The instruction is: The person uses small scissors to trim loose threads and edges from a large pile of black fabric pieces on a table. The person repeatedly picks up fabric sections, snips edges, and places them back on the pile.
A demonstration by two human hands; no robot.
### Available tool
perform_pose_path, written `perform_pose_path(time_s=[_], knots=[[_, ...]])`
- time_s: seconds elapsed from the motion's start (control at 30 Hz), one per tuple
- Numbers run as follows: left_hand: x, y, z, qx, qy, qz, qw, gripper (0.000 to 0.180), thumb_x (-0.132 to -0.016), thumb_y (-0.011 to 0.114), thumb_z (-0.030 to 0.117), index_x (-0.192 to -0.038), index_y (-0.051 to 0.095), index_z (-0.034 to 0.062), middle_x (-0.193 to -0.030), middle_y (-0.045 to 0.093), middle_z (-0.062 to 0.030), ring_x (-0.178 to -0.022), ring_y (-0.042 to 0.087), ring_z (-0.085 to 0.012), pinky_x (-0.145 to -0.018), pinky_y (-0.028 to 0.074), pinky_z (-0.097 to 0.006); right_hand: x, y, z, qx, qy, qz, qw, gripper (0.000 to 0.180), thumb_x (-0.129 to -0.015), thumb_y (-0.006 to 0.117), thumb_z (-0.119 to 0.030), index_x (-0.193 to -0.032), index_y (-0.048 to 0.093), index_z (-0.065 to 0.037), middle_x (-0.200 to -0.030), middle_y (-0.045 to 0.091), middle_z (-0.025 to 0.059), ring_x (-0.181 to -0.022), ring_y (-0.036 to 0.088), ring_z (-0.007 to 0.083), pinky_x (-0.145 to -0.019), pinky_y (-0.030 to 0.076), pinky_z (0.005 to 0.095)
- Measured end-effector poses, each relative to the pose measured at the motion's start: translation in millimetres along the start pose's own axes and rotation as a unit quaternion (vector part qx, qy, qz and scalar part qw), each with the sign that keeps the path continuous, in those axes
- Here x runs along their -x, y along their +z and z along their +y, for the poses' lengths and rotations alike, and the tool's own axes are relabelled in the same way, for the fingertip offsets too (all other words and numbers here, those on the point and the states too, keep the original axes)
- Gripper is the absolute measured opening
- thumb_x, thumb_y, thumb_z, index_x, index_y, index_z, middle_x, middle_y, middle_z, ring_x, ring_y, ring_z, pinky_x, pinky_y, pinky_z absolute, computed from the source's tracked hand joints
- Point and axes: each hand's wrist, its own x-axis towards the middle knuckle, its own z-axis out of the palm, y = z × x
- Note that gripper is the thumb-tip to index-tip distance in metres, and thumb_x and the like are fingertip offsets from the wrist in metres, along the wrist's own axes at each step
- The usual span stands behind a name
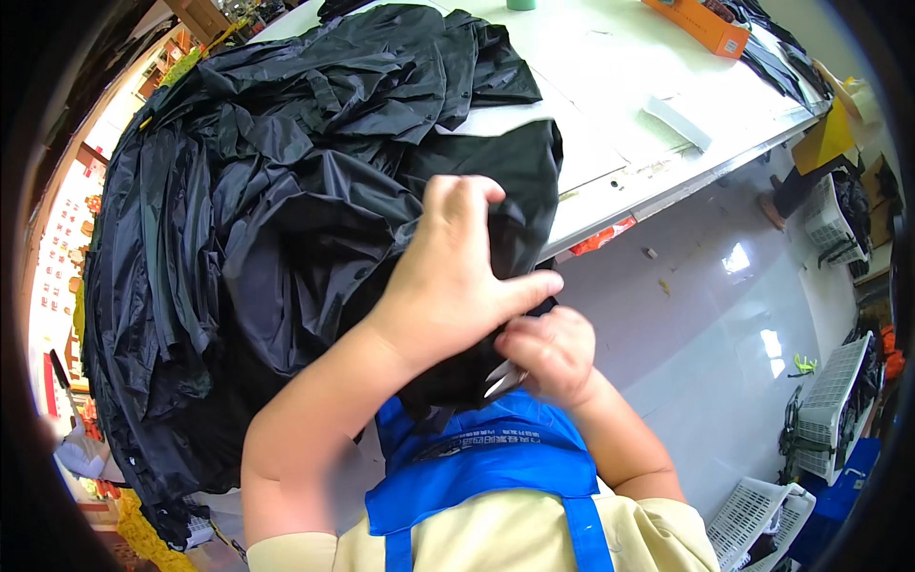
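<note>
1 metal tool (502,379) beside loose black fabric (315,219): nick/slide risk

Right hand (553,353): fingers curled together, apparently round the tool; blur hides the exact grip. Left hand (457,257): thumb and fingers spread apart over the fabric; can't tell if it's pinning any. Fabric is heaped on the white table (610,57), spilling over the near side toward the blue apron (486,448). Could nick a wrong fold: dark layers bunch by the tool. Overhang weight could drag the heap down if unsecured.
</note>
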Motion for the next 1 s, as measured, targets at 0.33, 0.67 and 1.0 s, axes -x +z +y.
perform_pose_path(time_s=[0.33, 0.67, 1.0], knots=[[37.3, -27.7, -28.1, 0.528, -0.272, 0.021, 0.804, 0.006, -0.091, 0.054, 0.005, -0.096, 0.053, 0.0048, -0.091, 0.062, -0.0029, -0.081, 0.059, -0.0093, -0.074, 0.051, -0.026, 7.6, 16.3, -16.9, -0.055, -0.009, -0.013, 0.998, 0.022, -0.074, 0.061, -0.014, -0.095, 0.063, -0.007, -0.093, 0.065, 0.0062, -0.061, 0.058, 0.0113, -0.051, 0.04, 0.024], [47.6, -27.7, -31.0, 0.571, -0.267, 0.112, 0.769, 0.029, -0.09, 0.049, 0.001, -0.119, 0.048, 0.0014, -0.098, 0.059, -0.0035, -0.084, 0.059, -0.011, -0.074, 0.051, -0.026, -10.0, 14.4, -6.1, -0.12, 0.225, 0.146, 0.956, 0.044, -0.07, 0.072, 0.002, -0.109, 0.052, -0.002, -0.094, 0.063, 0.0101, -0.064, 0.058, 0.0141, -0.056, 0.043, 0.0232], [-13.3, -39.8, -15.0, -0.285, 0.25, 0.044, 0.924, 0.068, -0.072, 0.06, -0.001, -0.135, 0.045, 0.0216, -0.134, 0.046, -0.0061, -0.126, 0.043, -0.0282, -0.106, 0.031, -0.044, -38.9, 22.1, 24.6, -0.341, 0.408, 0.103, 0.841, 0.034, -0.082, 0.061, 0.009, -0.111, 0.046, -0.003, -0.094, 0.052, 0.0011, -0.075, 0.047, 0.0026, -0.065, 0.041, 0.017]])
